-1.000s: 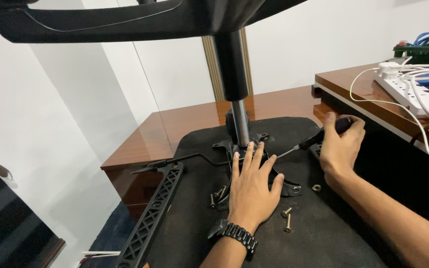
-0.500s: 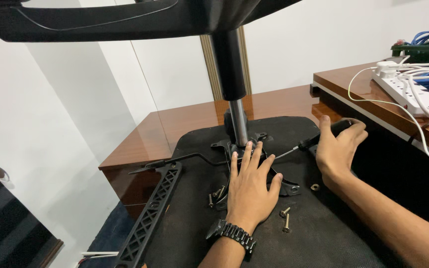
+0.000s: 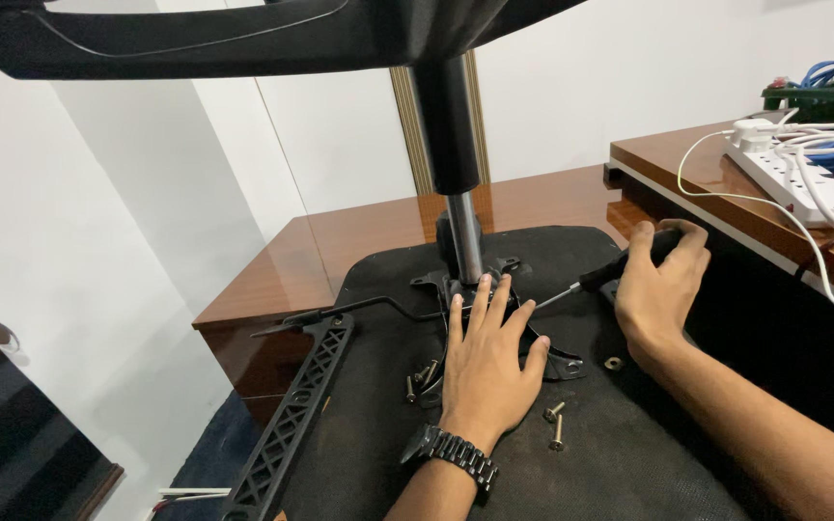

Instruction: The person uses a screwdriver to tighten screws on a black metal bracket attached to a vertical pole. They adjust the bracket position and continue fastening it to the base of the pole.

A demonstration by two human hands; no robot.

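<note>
left hand (image 3: 487, 365): lies flat, palm down, fingers straight and spread a little, pointing away from the body.
left wrist: straight, in line with the forearm, which comes in from the bottom edge.
right hand (image 3: 661, 286): curled into a closed grip, back of the hand up, knuckles bent, thumb on the near side.
right forearm: bare, runs in from the lower right corner, wrist nearly straight.

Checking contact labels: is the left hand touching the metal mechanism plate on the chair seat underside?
Touching. The head view shows the left hand lying flat, palm down, on the metal mechanism plate, fingers spread toward the gas-lift column.
</note>
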